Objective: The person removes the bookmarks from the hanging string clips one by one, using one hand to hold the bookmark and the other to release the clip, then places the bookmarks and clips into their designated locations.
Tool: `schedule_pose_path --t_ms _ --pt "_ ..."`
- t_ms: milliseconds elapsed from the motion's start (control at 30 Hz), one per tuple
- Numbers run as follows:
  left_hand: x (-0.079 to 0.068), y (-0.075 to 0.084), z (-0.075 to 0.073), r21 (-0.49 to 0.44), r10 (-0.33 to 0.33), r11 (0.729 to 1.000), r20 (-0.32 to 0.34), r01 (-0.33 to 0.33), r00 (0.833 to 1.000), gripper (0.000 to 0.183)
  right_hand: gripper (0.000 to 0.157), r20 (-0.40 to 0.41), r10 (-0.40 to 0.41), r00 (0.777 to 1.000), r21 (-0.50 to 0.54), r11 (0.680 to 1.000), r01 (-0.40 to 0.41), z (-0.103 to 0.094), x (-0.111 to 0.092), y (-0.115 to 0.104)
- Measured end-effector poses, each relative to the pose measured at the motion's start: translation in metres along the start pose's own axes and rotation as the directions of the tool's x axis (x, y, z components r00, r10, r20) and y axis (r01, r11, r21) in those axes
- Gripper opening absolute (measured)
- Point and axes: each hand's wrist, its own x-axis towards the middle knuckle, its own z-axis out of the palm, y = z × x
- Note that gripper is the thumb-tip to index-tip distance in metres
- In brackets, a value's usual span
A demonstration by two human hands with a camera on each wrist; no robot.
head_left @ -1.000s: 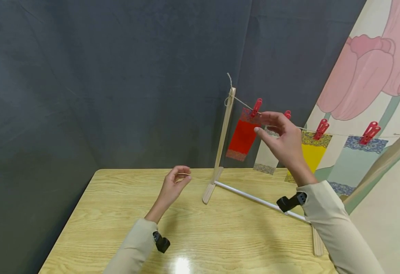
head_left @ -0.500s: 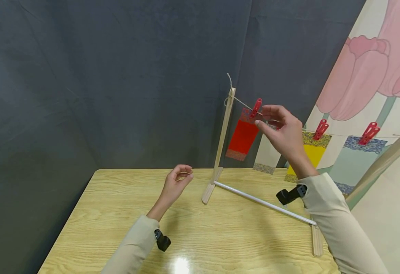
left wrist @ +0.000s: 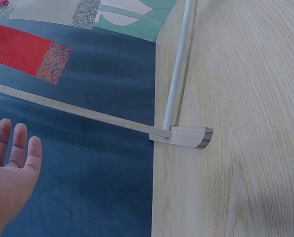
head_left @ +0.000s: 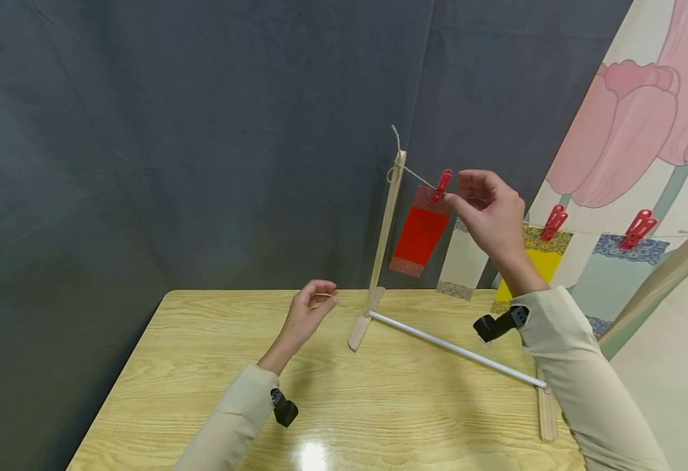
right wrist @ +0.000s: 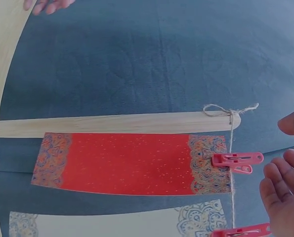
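A red card with patterned ends (head_left: 420,232) hangs from a string (head_left: 419,177) under a red clothespin (right wrist: 237,159). Close to that clothespin is my right hand (head_left: 489,212), its thumb and loosely bent fingers spread apart. In the right wrist view a gap separates the hand from the clothespin, and nothing is held. A whitish card (right wrist: 112,226) hangs beside the red one, its clothespin (right wrist: 243,230) hidden behind my hand in the head view. My left hand (head_left: 304,317) hovers over the table, left of the wooden post, holding nothing, fingers relaxed.
The string runs from a wooden post (head_left: 387,229) to another post (head_left: 662,281) at right. A yellow card (head_left: 541,265) and a pale blue card (head_left: 605,281) hang there too. A white rod (head_left: 455,348) joins the stand's feet above the wooden table (head_left: 214,366).
My right hand has lifted a little up and right, away from the string. My left hand has drifted slightly up and right. The cards and clothespins hang as before.
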Motion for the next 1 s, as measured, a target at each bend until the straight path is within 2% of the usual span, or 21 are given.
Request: schedule_pose_path --t_ms 233,467,1000 --pt "0.004 0.001 0.004 -0.016 -0.008 1.000 -0.006 0.008 1.000 0.021 0.038 0.030 0.039 0.999 0.007 0.999 -0.040 -0.002 0.007 -0.003" --pt "0.008 0.003 0.006 -0.028 -0.013 1.000 0.018 0.014 1.000 0.022 0.040 0.058 0.077 0.995 0.007 0.997 -0.078 -0.002 0.009 -0.004" --pt "0.019 0.007 0.009 -0.001 0.001 1.000 0.055 -0.001 0.999 0.025 0.042 0.084 0.095 0.992 -0.004 0.995 -0.095 -0.005 0.017 -0.006"
